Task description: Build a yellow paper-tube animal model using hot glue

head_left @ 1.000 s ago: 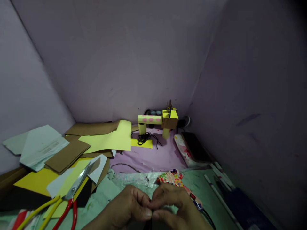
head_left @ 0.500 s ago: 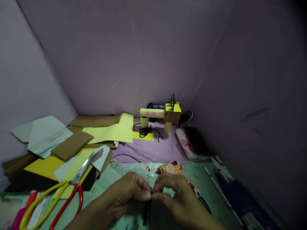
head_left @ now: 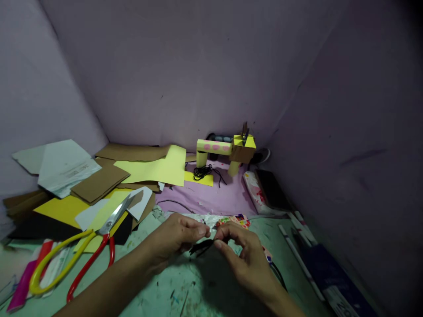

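Note:
A small bundle of black strands (head_left: 202,247) hangs sideways between my hands, low in the middle of the view. My right hand (head_left: 243,255) pinches its right end between thumb and forefinger. Just left of it, my left hand (head_left: 180,235) has thumb and forefinger pressed together near the strands; what they hold is too small to make out. Beyond the hands, a tangle of black cord (head_left: 203,172) lies on a yellow strip (head_left: 207,180), beside a paper animal figure (head_left: 214,146) with pink spots and a brown box head.
Scissors (head_left: 105,229) with red and yellow handles lie at left, on paper and cardboard scraps (head_left: 101,182). A magenta marker (head_left: 23,286) is at the lower left. To the right are a phone (head_left: 272,189), white sticks (head_left: 302,264) and a dark blue packet (head_left: 337,277).
The black bundle has swung from hanging down to pointing left. My left hand has moved slightly off my right hand's fingertips. The camera view has shifted a little.

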Demonstrator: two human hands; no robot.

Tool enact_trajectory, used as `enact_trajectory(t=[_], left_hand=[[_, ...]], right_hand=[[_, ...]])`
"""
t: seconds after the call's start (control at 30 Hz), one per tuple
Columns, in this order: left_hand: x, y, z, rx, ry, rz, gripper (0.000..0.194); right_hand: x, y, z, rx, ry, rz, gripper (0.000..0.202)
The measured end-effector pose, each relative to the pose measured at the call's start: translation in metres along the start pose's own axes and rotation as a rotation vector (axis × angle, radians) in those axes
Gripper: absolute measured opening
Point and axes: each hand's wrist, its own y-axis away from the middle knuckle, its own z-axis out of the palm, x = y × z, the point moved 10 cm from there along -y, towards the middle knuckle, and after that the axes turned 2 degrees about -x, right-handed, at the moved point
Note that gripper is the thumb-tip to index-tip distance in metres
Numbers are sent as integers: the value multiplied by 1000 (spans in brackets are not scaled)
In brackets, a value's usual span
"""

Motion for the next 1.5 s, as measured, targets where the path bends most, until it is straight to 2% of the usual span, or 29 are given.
enact_trajectory(t=[0.1,0.2,0.33,0.43,0.53,0.63,0.8,0.87,0.93,1.0,1.1,1.37,1.5], left_hand=[[8,4,11,-68,-14,42,37],[7,6,24,-166,22,44,32],[-4,1,21,-126,-47,-4,25],[-2,0,17,-78,-96,18,21],[2,1,14,-21,-90,48,21],[1,2,10,32,54,38,24],[-4,0,12,24,256,25,26],[-4,0,12,22,267,18,26],[-4,0,13,14,261,14,26],[-4,0,15,4,246,10,26],[-8,-1,14,7,218,2,27],[-8,1,19,-35,155,8,32],[-2,3,18,-9,172,10,29]], right_hand=[[-11,0,4,-21,91,-98,10],[-21,2,7,-18,217,-192,8],[-33,5,8,2,368,-309,13],[-37,6,7,20,430,-350,16],[-31,4,5,17,342,-290,16],[-16,1,0,39,102,-139,17],[10,3,-5,133,-188,108,16],[8,4,-9,179,-195,78,19],[-4,4,-12,214,-147,-58,24],[-18,6,-12,213,-93,-206,31],[-26,6,-8,184,-47,-308,39],[-21,3,-11,177,-29,-242,25],[-22,4,-13,188,3,-244,24]])
